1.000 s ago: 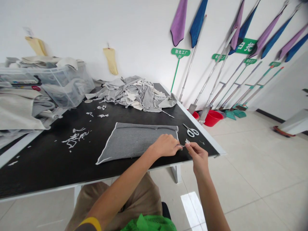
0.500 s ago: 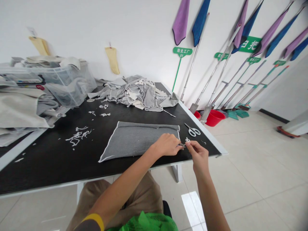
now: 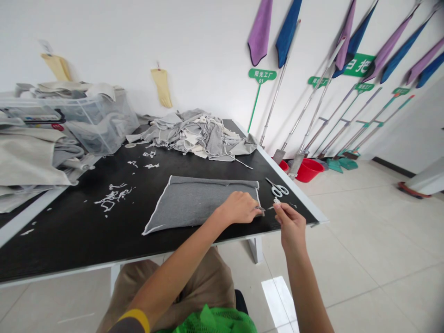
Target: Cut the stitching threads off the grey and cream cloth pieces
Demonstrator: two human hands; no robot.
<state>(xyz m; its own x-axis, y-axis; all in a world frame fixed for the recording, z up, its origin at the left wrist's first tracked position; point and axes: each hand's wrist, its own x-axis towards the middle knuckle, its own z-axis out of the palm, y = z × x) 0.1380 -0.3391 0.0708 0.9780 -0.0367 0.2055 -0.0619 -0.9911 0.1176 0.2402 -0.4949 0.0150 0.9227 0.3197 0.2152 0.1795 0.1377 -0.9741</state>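
Note:
A grey cloth with white stitched edges (image 3: 197,201) lies flat on the black table (image 3: 69,240). My left hand (image 3: 239,207) rests closed on the cloth's near right corner, pinching its edge. My right hand (image 3: 290,221) is just right of it, fingers pinched on a thin white thread (image 3: 276,201) that runs from that corner. White-handled scissors (image 3: 277,188) lie on the table just beyond my right hand.
A heap of grey and cream cloths (image 3: 197,134) sits at the table's far side. Clear plastic bins with fabric (image 3: 79,115) stand at the left. White thread scraps (image 3: 113,196) litter the tabletop. Mops (image 3: 312,101) and a red bucket (image 3: 308,169) line the wall at the right.
My right hand has drawn a little to the right, away from my left hand, pulling the white thread out from the cloth's corner. The cloth and scissors stay put.

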